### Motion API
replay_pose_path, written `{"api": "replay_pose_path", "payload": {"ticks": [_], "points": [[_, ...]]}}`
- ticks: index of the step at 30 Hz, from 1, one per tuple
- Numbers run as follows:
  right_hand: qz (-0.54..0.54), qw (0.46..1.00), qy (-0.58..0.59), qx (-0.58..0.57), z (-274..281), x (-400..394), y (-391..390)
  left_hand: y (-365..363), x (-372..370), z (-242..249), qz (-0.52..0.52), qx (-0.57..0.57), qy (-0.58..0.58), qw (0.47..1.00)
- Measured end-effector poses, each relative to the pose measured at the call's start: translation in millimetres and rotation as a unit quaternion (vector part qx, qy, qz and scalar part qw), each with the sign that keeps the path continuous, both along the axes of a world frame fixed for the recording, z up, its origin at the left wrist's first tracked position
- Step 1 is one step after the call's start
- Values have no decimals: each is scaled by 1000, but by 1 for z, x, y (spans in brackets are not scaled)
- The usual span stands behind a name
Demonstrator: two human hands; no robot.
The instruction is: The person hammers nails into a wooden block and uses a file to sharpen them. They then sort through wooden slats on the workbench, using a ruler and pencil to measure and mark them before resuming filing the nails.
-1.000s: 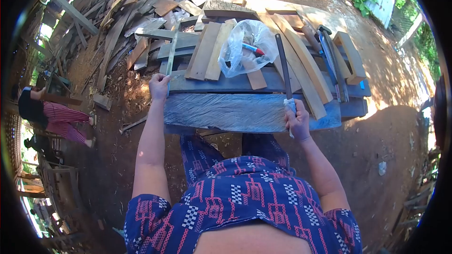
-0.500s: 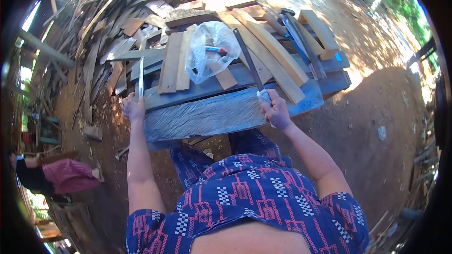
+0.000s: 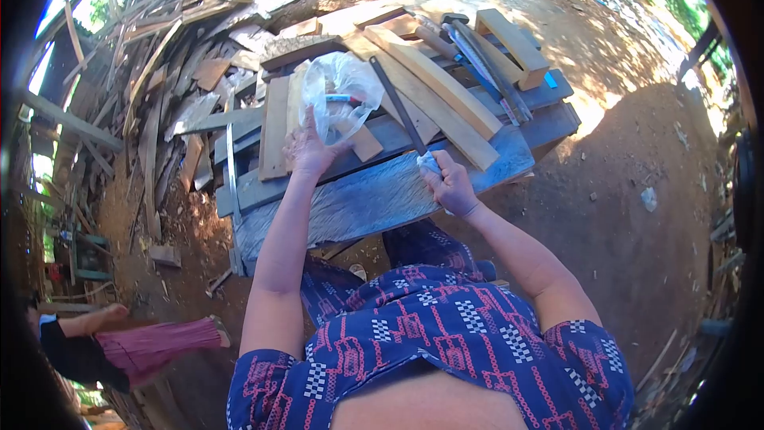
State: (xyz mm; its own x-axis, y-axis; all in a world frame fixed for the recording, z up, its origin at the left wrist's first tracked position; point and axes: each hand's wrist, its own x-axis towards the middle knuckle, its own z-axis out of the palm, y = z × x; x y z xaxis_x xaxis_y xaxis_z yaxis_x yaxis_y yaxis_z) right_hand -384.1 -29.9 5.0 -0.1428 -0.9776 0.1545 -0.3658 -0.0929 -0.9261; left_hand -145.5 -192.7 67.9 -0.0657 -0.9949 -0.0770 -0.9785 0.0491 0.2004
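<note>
My left hand [image 3: 312,150] reaches over the clear plastic bag [image 3: 350,80] with fingers apart, overlapping its near side. Inside the bag shows a red, white and blue item [image 3: 342,99]. My right hand [image 3: 452,185] is closed round the white-wrapped handle of a long dark file [image 3: 398,103], whose blade points away from me over the boards. A thin metal strip [image 3: 231,163] lies across the left end of the rough wooden workbench [image 3: 342,211], left of my left forearm.
Cut boards [image 3: 434,72] lie over the bench. A handsaw [image 3: 485,64] and a wooden frame piece [image 3: 513,48] are at its right. Scrap wood [image 3: 159,103] is heaped at the left. Another person [image 3: 151,350] is at the lower left, near a hammer [image 3: 218,282] on the ground.
My left hand has left the metal strip and moved right to the plastic bag. My right hand keeps its hold on the file. The other person has moved to the right and nearer.
</note>
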Motion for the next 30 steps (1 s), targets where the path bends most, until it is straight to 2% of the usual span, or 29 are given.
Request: {"api": "replay_pose_path", "payload": {"ticks": [4,6,7,8,10,11,12,14,16,18,19,20,22,23,24,25,27,29,30], "points": [[-15,1000,6,-27,0,0,2,-30,12,-8,-21,-18,47,999],[-18,997,34,-64,3,-1,3,-44,13,-10,-87,-72,205,972],[-24,997,29,-65,1,0,2,-50,7,-8,-125,-127,209,962],[-23,997,22,-71,0,0,2,-58,1,-5,-131,-126,205,962],[-25,997,14,-77,-3,0,2,-59,-24,33,-151,-72,192,967],[-25,998,9,-63,-4,1,3,-65,-34,45,-142,-24,131,981],[-24,998,5,-51,-4,0,3,-70,-43,50,-145,-26,129,981],[-35,998,11,-57,-7,0,3,-81,-60,60,-259,-30,-4,965],[-45,997,14,-65,-8,1,4,-103,-63,51,-281,-22,-32,959],[-59,995,9,-85,-6,1,4,-122,-66,47,-392,-19,-173,904],[-56,995,8,-87,-5,0,5,-124,-67,48,-405,-50,-158,899],[-58,994,8,-89,-5,0,5,-133,-70,50,-406,-51,-159,898],[-44,996,3,-82,-6,-1,6,-156,-70,55,-383,25,-155,910],[-36,996,6,-77,-7,-2,6,-166,-69,63,-358,23,-98,928],[-35,996,6,-77,-7,-2,6,-177,-71,78,-351,44,-90,931],[-41,995,4,-95,-8,-2,5,-191,-70,87,-354,31,-40,934],[-46,993,2,-112,-10,-2,4,-206,-76,120,-329,10,-45,943],[-35,993,-8,-109,-8,-3,4,-237,-78,134,-309,-13,35,950],[-33,994,-10,-106,-7,-4,5,-231,-91,149,-242,6,98,965]]}}
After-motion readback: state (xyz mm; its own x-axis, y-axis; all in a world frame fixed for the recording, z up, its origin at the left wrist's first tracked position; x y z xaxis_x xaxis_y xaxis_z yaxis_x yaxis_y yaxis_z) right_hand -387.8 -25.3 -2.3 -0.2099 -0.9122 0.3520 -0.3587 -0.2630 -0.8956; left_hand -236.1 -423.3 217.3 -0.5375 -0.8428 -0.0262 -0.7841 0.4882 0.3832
